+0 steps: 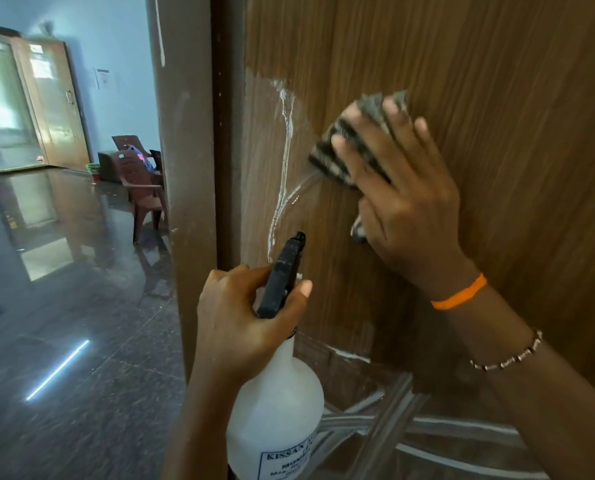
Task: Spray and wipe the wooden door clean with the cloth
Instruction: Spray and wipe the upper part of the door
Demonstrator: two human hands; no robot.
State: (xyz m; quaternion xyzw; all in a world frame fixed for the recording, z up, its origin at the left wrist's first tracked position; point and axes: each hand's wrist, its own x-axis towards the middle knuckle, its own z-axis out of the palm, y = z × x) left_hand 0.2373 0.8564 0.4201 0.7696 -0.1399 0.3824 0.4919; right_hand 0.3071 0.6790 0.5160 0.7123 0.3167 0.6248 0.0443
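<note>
A: Nearest, at six o'clock, the left hand gripped the spray bottle.

B: And the right hand?

A: Fingers spread, pressing the checked cloth on the wooden door at one o'clock. Sprayed; wet streaks remained, so wiping looked unfinished.

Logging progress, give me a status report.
Right hand presses cloth flat on door. Left hand grips spray bottle. Wet streaks left of cloth.

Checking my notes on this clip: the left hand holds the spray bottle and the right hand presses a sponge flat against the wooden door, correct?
Not quite. The head view shows a grey cloth, not a sponge, under the right hand. The rest stands: the left hand holds the spray bottle, and the cloth is pressed flat against the wooden door.
</note>
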